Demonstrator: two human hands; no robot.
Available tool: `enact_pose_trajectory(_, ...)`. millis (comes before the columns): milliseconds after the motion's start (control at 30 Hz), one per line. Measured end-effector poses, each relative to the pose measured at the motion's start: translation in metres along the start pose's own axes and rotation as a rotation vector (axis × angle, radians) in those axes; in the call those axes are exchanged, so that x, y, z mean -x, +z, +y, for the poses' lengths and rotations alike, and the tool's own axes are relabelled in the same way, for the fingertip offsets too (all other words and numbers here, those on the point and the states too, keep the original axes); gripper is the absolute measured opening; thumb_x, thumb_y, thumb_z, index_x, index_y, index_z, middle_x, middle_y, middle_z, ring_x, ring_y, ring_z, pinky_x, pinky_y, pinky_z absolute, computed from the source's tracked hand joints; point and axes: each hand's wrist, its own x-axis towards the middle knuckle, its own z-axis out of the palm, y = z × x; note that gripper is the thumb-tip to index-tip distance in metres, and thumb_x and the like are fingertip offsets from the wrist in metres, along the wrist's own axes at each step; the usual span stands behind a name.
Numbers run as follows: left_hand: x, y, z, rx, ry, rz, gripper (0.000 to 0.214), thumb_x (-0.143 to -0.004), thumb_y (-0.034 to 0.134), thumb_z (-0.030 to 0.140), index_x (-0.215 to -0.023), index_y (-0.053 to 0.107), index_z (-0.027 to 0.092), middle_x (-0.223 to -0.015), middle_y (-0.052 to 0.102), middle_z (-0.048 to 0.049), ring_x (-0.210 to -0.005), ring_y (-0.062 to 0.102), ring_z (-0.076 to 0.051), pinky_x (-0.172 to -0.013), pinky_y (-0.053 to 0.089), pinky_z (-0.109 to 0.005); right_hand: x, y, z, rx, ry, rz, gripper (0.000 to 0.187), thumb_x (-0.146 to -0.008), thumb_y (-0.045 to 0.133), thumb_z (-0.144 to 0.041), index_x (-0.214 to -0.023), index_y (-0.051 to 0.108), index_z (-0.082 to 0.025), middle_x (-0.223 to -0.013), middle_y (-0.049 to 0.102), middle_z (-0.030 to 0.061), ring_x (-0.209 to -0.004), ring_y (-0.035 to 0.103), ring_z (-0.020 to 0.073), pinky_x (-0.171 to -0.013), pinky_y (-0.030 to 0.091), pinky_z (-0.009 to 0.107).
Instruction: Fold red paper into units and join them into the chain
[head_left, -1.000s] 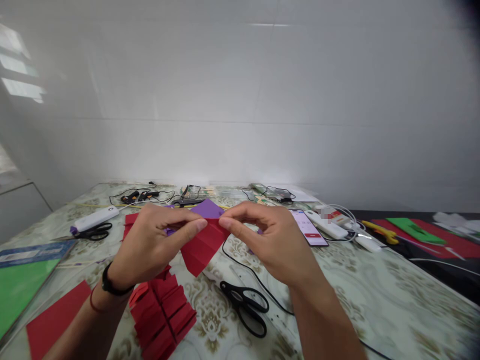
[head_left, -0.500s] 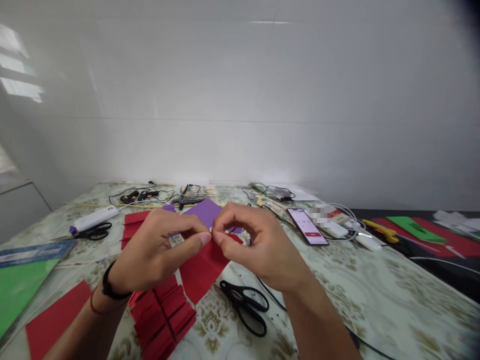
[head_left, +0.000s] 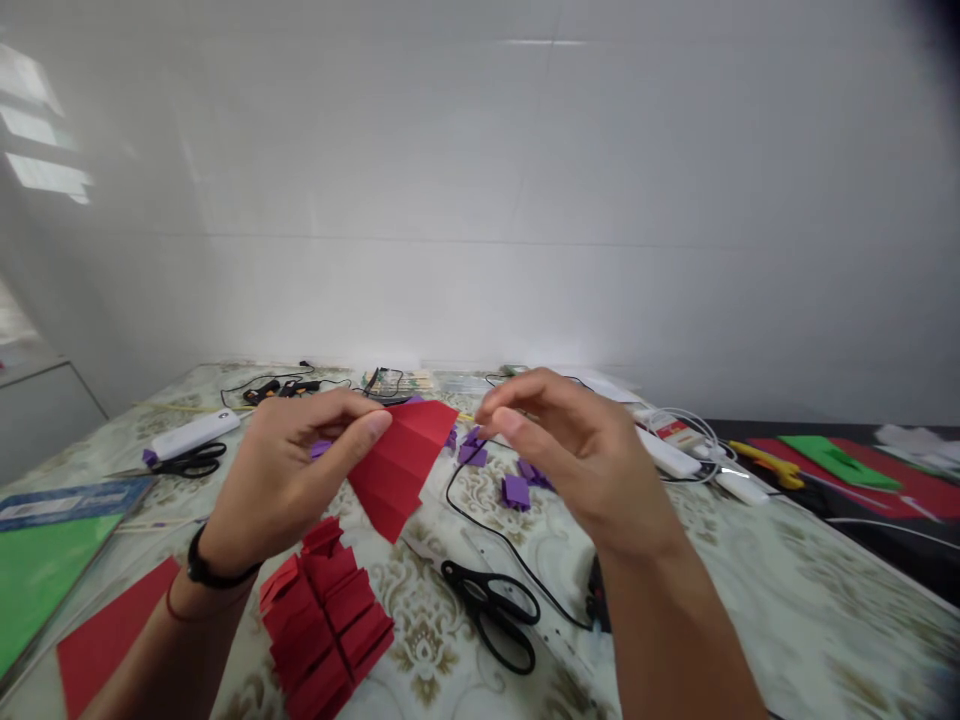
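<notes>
My left hand (head_left: 296, 475), a dark band on its wrist, pinches a creased red sheet of paper (head_left: 405, 465) between thumb and fingers. The sheet is held up above the table, its fold lines showing. To the right of it, my right hand (head_left: 581, 465) hovers with curved fingers apart from the paper and nothing visible in them. Below my left hand lies a stack of folded red paper pieces (head_left: 326, 625). Black-handled scissors (head_left: 491, 610) rest on the table under the gap between my hands. Small folded purple paper pieces (head_left: 515, 491) lie behind, partly hidden.
A flat red sheet (head_left: 112, 630) and a green pack (head_left: 52, 570) lie at the left. Farther back are a white power bank (head_left: 195, 436) and a second pair of scissors (head_left: 193, 461). A black cable (head_left: 510, 545) crosses the middle. Yellow-handled tool (head_left: 769, 465) sits right.
My hands were pinching together on the red paper; my right hand has let go and moved right. The sheet has been lifted and turned in my left hand, uncovering purple pieces.
</notes>
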Motion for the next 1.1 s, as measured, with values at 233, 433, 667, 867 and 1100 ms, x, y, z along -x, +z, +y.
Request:
enact_pose_trajectory(233, 0.001, 0.017, 0.007, 0.222, -0.064, -0.039, 0.015, -0.096, 0.07, 0.03, -0.106, 0.077, 0.021, -0.077, 0.077, -0.0007, -0.07, 0.073, -0.016, -0.062, 0.056, -0.022, 0.002, 0.027, 0.0, -0.128, 0.105, -0.058, 0.01, -0.087, 0.078, -0.027, -0.095, 0.075, -0.021, -0.084, 0.075, 0.0015, -0.074, 0.07, 0.014, -0.067, 0.06, 0.025)
enact_pose_trajectory(433, 0.004, 0.013, 0.005, 0.344, -0.058, -0.061, 0.013, -0.098, 0.067, 0.025, -0.106, 0.077, 0.021, -0.08, 0.078, -0.0031, -0.067, 0.072, -0.015, -0.056, 0.054, -0.021, 0.004, 0.026, 0.0, -0.206, 0.055, -0.052, 0.012, -0.089, 0.077, -0.02, -0.098, 0.082, -0.026, -0.086, 0.079, 0.0002, -0.074, 0.072, 0.0125, -0.065, 0.059, 0.023)
enact_pose_trajectory(667, 0.007, 0.009, 0.008, 0.393, 0.031, -0.05, 0.016, -0.096, 0.066, 0.016, -0.1, 0.08, 0.022, -0.087, 0.077, -0.005, -0.074, 0.072, -0.016, -0.063, 0.058, -0.024, 0.004, 0.023, -0.005, -0.19, -0.132, -0.07, 0.028, -0.089, 0.07, -0.008, -0.093, 0.086, -0.031, -0.09, 0.083, 0.0016, -0.083, 0.075, 0.0178, -0.075, 0.062, 0.032)
enact_pose_trajectory(867, 0.007, 0.011, 0.007, 0.374, 0.032, 0.041, 0.013, -0.093, 0.067, 0.015, -0.09, 0.078, 0.021, -0.076, 0.071, -0.0027, -0.065, 0.066, -0.016, -0.059, 0.054, -0.026, 0.005, 0.023, -0.006, -0.051, -0.231, -0.042, 0.037, -0.088, 0.064, -0.003, -0.095, 0.086, -0.032, -0.09, 0.083, 0.0007, -0.082, 0.075, 0.0185, -0.077, 0.062, 0.035)
enact_pose_trajectory(1100, 0.011, 0.01, -0.001, 0.31, 0.161, 0.089, 0.02, -0.096, 0.065, 0.012, -0.096, 0.079, 0.027, -0.08, 0.071, -0.0005, -0.069, 0.064, -0.014, -0.062, 0.051, -0.025, 0.008, 0.024, -0.008, -0.054, -0.275, -0.042, 0.032, -0.089, 0.058, -0.006, -0.089, 0.082, -0.027, -0.086, 0.079, 0.0016, -0.085, 0.072, 0.0192, -0.078, 0.059, 0.036)
